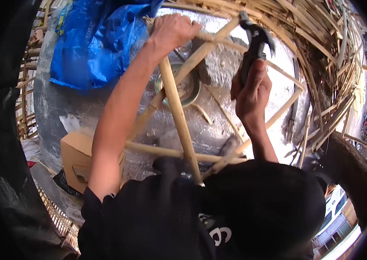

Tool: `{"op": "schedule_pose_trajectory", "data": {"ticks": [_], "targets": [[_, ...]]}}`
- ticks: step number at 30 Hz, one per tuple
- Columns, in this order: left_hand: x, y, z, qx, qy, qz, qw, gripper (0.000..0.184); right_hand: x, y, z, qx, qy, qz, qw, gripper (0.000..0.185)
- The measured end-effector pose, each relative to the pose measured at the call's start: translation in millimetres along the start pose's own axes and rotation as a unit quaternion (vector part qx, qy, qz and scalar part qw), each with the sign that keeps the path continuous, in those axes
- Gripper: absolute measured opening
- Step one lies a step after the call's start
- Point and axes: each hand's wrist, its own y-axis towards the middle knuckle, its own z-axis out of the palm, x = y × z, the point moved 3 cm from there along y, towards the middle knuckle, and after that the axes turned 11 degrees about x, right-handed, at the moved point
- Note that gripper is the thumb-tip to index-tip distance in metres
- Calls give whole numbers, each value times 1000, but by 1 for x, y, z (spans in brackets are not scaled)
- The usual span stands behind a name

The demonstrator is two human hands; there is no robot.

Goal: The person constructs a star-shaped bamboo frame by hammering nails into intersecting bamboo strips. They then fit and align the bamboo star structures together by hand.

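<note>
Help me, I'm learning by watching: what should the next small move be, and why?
Perhaps bring the hammer toward the spot where the left hand grips the bamboo frame: the frame appears steadied there, while the right hand holds the hammer off to one side.

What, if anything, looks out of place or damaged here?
Mostly untidiness: a pale scrap lies by the box, and the strips on the right are heaped at all angles. Nothing looks plainly spilled, and the hammer and frame show no obvious damage.
</note>
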Motion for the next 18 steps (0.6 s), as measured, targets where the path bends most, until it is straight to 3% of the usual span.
{"op": "schedule_pose_trajectory", "data": {"ticks": [1,2,4,6,7,8,9,10,11,12,13,14,15,16,18], "targets": [[-3,-4,5,1,14,21,1000,50,-18,0,1,45,-64,73,994,61],[-11,-4,-17,27,31,10,999,39,-27,16,3,89,-128,123,980,62],[-10,-1,-6,6,33,11,999,37,-27,19,-4,93,-174,146,969,62],[8,5,-3,-13,35,-9,999,37,7,8,-4,19,5,87,996,58],[5,0,5,-37,81,52,995,37,-16,-1,0,-30,86,34,995,59],[1,1,6,-72,133,119,981,37,-25,11,1,16,-58,66,996,62],[0,3,2,-36,87,74,993,39,-33,23,-1,64,-101,147,982,64],[-8,2,2,-39,87,86,992,39,-39,23,-4,102,-139,238,956,65],[-8,5,-7,-32,19,34,999,40,5,18,-4,87,-97,291,948,68],[0,3,-8,-14,-52,-24,998,42,2,13,-9,53,-102,150,982,68],[2,-1,-3,-57,-7,-3,998,44,-12,10,-2,2,-68,66,995,68],[-1,-2,-4,-27,-9,6,1000,46,-21,5,1,-55,-36,-10,998,69],[1,-2,7,-13,2,11,1000,46,-30,19,-2,68,-128,154,977,68],[6,7,10,-14,20,14,1000,46,-44,31,-6,99,-150,254,950,68],[-1,10,-5,-23,-1,2,1000,46,-9,28,-15,86,-115,248,958,69]]}}
